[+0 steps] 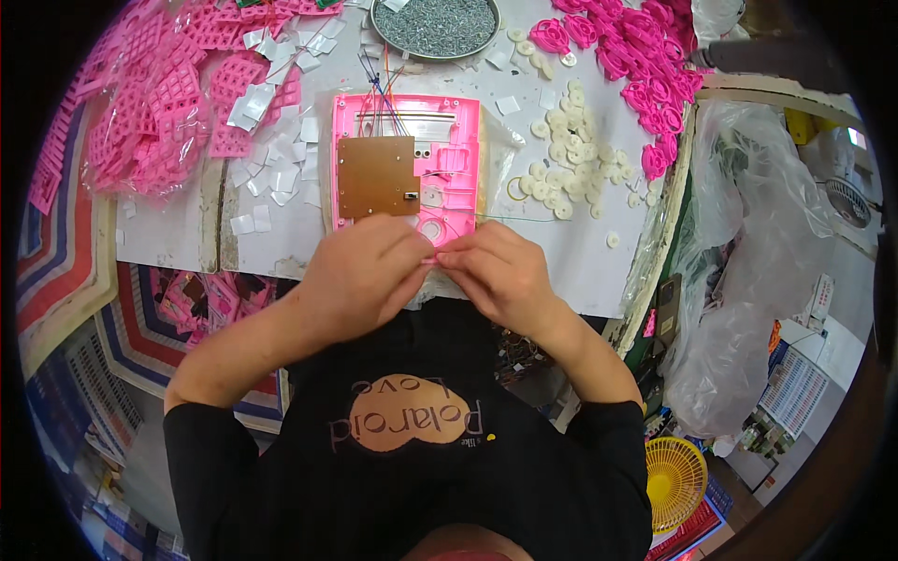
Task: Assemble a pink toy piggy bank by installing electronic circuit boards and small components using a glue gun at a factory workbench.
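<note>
Pink housing [458,161]: one, open side up, midway along the table [571,271], toward its near edge; one brown board [376,178] lies within.
Left hand [365,266]: fingers curled, tips drawn together at the housing's near edge; contents cannot be told.
Right hand [505,273]: pinched, just beside the left; contents likewise hidden.
Round tray [436,56]: one, far edge, heaped with small grey screws [435,23].
Clear bag [154,126]: one, far left corner, pink grids inside.
Open room: near right corner.
White discs [566,140]: dozens, overlapping, right of housing.
</note>
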The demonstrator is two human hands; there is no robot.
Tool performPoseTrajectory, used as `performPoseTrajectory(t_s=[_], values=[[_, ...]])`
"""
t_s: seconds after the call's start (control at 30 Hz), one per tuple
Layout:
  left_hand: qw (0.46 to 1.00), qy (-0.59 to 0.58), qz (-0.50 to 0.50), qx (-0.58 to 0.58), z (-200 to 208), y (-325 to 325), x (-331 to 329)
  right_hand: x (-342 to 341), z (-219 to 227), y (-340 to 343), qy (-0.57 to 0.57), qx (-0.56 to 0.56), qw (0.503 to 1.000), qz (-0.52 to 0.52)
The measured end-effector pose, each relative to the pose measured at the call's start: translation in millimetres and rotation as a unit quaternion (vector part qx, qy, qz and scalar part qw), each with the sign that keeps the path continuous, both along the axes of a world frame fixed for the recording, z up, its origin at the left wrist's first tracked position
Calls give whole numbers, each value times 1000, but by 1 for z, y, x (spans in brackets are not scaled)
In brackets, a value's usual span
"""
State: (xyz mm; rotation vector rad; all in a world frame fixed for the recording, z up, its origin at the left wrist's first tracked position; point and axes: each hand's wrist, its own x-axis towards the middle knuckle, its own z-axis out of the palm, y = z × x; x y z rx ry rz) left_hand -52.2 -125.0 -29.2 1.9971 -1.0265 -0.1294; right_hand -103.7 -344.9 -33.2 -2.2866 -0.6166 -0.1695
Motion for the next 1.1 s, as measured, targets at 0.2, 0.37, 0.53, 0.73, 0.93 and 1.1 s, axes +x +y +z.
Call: performPoseTrajectory(t_s=[0.2, 0.37, 0.53, 0.73, 0.93, 1.1], values=[[999, -52, 14, 3, -13, 5, -11, -10, 21, 18, -7, -133, 990, -51], [997, -66, 0, 28, -18, 8, -9, 0, 4, 3, 10, -12, 1000, -9], [996, -82, -1, 45, -21, 7, -10, -14, -29, -4, 62, 148, 983, -86], [992, -112, -23, 60, -19, 7, -8, -23, -42, -7, 75, 186, 971, -129], [985, -144, -67, 75, -18, 8, -4, -26, -36, -8, -53, 37, 990, -123], [977, -174, -83, 91, -13, 4, -4, -30, -8, -11, -76, -157, 982, -73]])
